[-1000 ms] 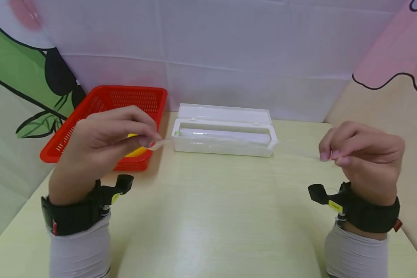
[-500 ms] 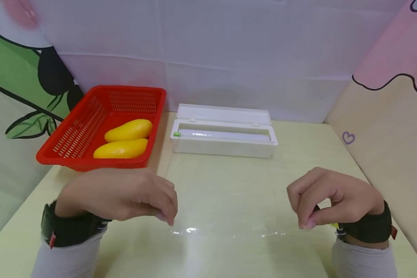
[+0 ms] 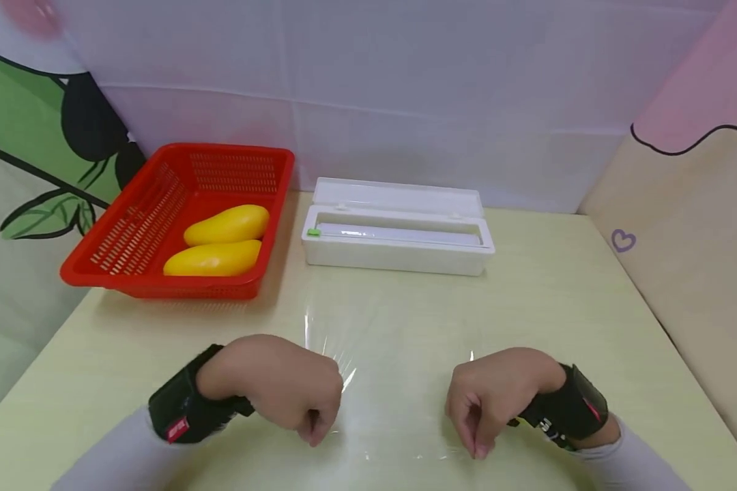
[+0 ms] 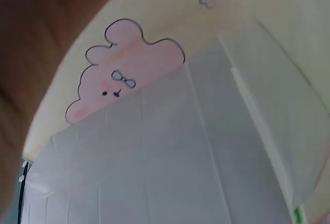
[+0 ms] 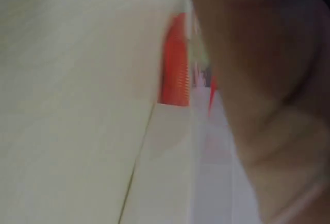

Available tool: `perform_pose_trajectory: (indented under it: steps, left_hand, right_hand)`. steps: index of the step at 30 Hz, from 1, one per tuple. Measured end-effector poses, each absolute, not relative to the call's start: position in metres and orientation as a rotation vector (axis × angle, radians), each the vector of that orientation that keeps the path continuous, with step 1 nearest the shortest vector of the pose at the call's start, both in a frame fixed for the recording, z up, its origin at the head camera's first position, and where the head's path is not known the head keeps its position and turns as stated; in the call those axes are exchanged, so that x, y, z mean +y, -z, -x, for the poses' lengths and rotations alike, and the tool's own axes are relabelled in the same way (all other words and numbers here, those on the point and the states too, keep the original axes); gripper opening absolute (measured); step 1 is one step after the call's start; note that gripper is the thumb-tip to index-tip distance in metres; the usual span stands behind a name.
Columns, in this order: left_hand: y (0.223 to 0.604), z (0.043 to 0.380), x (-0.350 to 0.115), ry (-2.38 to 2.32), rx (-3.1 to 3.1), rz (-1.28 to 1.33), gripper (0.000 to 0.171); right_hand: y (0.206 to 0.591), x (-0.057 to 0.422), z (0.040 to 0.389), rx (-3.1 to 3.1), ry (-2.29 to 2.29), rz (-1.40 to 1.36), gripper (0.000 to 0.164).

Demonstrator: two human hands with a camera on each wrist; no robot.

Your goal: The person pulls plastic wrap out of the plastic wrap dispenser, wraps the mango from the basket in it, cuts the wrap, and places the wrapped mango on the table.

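Note:
In the head view a sheet of clear cling film (image 3: pixel 393 368) stretches over the table, with glossy creases near my left hand (image 3: pixel 282 378). That hand pinches the near left part of the film, low over the tabletop. My right hand (image 3: pixel 503 389) pinches the near right part, its thumb and fingertips pointing down at the table. Behind the hands stands a white cling film dispenser (image 3: pixel 399 259), lid raised, with the roll (image 3: pixel 399 235) inside and a small green slider (image 3: pixel 313 232) at its left end. Both wrist views are mostly filled by hand and background.
A red plastic basket (image 3: pixel 113 281) stands at the back left of the table (image 3: pixel 565 286). Inside it lie two yellow mangoes, one (image 3: pixel 227 225) behind the other (image 3: pixel 213 259). A printed cloth backdrop (image 3: pixel 442 88) rises behind the dispenser.
Both hands have come down and toward me from up beside the dispenser, drawing the film out over the table. They are now closer together, and the mangoes are uncovered.

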State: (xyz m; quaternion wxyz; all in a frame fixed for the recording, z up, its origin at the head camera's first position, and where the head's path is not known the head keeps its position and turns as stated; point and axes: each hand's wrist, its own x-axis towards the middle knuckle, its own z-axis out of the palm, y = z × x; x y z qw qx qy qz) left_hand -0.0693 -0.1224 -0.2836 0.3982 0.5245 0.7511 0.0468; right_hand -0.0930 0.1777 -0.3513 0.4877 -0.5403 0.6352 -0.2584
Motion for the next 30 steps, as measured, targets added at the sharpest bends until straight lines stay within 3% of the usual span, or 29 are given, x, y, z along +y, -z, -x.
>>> perform_pose_trajectory:
  steps: [7, 22, 30]
  left_hand:
    - [0.312, 0.066, -0.101, 0.035, 1.941, -1.179, 0.025]
    - [0.349, 0.070, -0.087, 0.105, 1.959, -0.912, 0.030]
    - [0.350, 0.068, -0.087, 0.069, 1.990, -0.849, 0.027]
  right_hand:
    - [0.369, 0.173, 0.094, 1.647, 0.538, 0.920, 0.010]
    - [0.384, 0.167, 0.097, 1.632, 0.500, 0.914, 0.002]
    - [0.375, 0.169, 0.093, 1.716, 0.489, 0.910, 0.008]
